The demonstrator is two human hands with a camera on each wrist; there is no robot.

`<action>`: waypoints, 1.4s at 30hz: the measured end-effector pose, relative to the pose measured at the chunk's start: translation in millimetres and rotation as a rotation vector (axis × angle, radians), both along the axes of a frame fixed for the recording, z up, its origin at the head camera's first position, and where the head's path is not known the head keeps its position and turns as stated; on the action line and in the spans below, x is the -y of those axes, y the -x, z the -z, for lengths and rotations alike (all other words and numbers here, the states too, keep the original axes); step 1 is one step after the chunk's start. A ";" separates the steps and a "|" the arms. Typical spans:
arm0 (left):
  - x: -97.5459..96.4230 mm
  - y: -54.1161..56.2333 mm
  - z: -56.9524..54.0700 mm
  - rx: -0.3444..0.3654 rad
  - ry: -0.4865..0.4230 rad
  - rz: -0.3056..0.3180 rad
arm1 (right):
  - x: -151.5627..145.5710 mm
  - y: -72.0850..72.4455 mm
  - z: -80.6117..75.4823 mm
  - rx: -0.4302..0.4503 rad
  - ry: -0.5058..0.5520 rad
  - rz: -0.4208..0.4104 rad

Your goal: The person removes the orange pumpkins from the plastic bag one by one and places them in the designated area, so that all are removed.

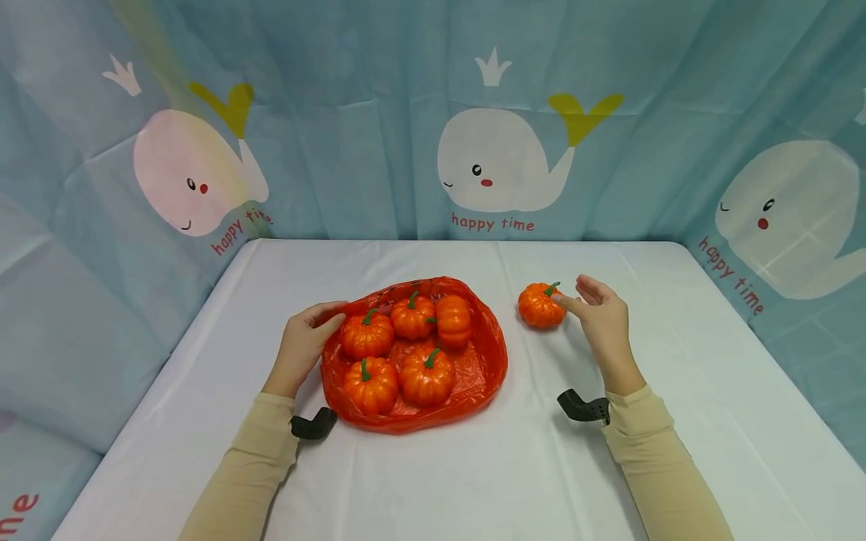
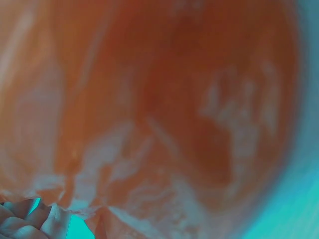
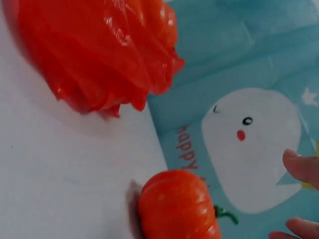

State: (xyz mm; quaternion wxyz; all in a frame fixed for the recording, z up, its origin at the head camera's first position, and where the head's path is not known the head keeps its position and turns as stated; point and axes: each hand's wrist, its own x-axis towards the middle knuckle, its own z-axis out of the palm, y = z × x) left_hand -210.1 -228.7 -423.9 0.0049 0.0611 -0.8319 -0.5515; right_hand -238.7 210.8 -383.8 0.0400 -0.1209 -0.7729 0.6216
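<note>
An open red plastic bag (image 1: 482, 372) lies on the table with several small orange pumpkins inside, most with green stems. My left hand (image 1: 307, 338) holds the bag's left rim between thumb and fingers; in the left wrist view, bent fingers (image 2: 22, 224) show beneath the blurred red plastic. One pumpkin (image 1: 540, 306) sits on the cloth to the right of the bag. Beside it is my right hand (image 1: 604, 319), thumb extended toward its stem and fingers spread. In the right wrist view, a gap separates this pumpkin (image 3: 177, 206) from the fingertips (image 3: 296, 162).
A white cloth covers the table (image 1: 433, 488). Blue curtains (image 1: 379, 173) printed with whales stand along the back and both sides. Black wrist mounts (image 1: 583, 407) stick out inward from both sleeves, low over the cloth.
</note>
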 end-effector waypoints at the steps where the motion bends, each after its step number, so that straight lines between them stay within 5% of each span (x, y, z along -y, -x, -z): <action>1: 0.0 -0.2 -0.2 -0.001 0.000 0.001 | 1.9 -1.6 -2.6 -0.013 0.010 0.006; 11: 0.0 -1.1 -1.2 0.005 -0.004 0.006 | 23.4 -22.2 -23.8 -0.146 0.146 -0.017; 17: -0.2 0.2 0.8 -0.027 -0.002 0.010 | 40.9 -34.8 -28.5 -0.167 0.087 -0.113; 27: -0.2 -1.0 -0.3 -0.029 0.003 0.008 | 67.7 -48.9 -19.1 -0.121 0.164 -0.330; 42: -0.8 -0.9 -1.1 -0.027 0.006 0.007 | 98.3 -63.9 -3.2 -0.021 0.183 -0.527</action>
